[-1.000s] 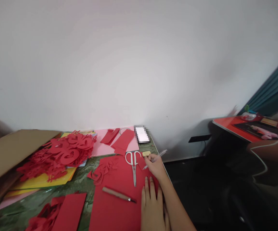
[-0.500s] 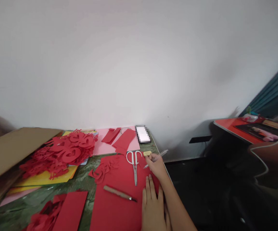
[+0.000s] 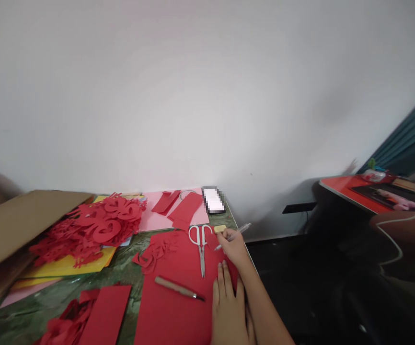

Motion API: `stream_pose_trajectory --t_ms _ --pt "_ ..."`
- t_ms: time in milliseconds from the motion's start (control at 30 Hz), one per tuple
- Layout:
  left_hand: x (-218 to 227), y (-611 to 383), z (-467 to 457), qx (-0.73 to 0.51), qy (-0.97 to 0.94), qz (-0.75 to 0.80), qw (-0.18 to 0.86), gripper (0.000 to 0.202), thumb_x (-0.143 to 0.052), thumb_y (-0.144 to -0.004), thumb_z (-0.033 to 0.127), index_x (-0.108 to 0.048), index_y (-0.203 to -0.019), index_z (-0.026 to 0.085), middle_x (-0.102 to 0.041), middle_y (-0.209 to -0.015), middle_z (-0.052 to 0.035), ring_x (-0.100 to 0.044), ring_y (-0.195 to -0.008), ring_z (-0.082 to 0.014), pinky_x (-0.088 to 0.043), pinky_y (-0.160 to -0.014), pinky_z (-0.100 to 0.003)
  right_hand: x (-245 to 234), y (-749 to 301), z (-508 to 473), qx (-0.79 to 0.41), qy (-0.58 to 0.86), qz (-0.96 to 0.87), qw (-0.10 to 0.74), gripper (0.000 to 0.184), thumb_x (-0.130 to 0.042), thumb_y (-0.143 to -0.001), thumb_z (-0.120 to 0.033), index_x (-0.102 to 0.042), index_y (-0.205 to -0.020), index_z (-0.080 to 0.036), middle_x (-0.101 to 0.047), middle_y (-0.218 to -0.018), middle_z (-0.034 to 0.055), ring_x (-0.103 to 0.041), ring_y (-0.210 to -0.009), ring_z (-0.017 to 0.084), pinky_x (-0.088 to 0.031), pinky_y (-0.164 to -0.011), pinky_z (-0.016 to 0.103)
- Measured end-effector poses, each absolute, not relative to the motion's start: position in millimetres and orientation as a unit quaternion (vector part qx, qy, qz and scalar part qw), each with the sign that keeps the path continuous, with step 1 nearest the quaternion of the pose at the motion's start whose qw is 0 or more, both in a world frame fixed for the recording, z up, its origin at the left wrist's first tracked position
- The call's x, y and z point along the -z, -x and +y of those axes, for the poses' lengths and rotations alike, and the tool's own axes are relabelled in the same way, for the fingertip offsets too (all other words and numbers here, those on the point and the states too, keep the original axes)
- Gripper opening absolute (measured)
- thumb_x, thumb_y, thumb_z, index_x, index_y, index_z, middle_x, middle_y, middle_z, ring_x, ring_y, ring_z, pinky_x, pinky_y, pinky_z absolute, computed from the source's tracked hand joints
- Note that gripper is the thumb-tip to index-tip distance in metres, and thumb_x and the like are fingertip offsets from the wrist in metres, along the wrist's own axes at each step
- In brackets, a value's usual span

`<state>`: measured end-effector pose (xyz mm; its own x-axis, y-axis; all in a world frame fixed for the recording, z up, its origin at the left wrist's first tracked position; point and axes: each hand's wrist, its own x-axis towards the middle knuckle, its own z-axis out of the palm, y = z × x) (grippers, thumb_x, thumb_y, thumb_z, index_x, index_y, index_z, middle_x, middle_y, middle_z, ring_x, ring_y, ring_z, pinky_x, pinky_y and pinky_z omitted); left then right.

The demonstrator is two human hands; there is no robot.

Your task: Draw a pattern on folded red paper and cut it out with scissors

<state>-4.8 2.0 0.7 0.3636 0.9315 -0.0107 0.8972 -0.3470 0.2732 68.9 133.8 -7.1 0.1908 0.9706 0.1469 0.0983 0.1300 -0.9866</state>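
Observation:
My right hand (image 3: 233, 248) is closed around a clear pen (image 3: 241, 230), with its tip resting on the large red paper sheet (image 3: 178, 306) near the table's right edge. My left hand (image 3: 228, 309) lies flat on that sheet with its fingers stretched out, just below the right hand. White-handled scissors (image 3: 200, 244) lie on the sheet to the left of the pen tip. A wooden-handled craft knife (image 3: 178, 289) lies lower on the sheet. A small yellow eraser (image 3: 220, 229) sits just above my right hand.
A pile of red paper cutouts (image 3: 92, 227) lies on yellow sheets (image 3: 67, 266) at the left, beside a cardboard flap (image 3: 17, 225). Pink paper (image 3: 157, 218) with red strips and a phone (image 3: 213, 200) sit at the back. Another person's arm (image 3: 405, 235) and a red table (image 3: 373, 194) are at right.
The view has shifted slightly; both hands stay in nearly the same place on the red sheet.

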Motion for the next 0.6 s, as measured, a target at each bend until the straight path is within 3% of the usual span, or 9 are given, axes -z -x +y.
stream_pose_trajectory --t_ms 600 --pt "1.8 4.4 3.1 -0.059 -0.808 0.561 0.167 0.068 -0.042 -0.068 0.019 -0.027 -0.134 0.019 -0.009 -0.145 -0.0045 -0.005 -0.13 -0.0349 -0.018 -0.1 -0.052 4.6 -68.8 133.7 -0.391 0.54 -0.502 0.55 0.035 -0.054 -0.068 -0.029 -0.028 -0.046 -0.023 -0.029 -0.033 -0.0108 -0.029 -0.03 0.006 -0.02 -0.034 0.019"
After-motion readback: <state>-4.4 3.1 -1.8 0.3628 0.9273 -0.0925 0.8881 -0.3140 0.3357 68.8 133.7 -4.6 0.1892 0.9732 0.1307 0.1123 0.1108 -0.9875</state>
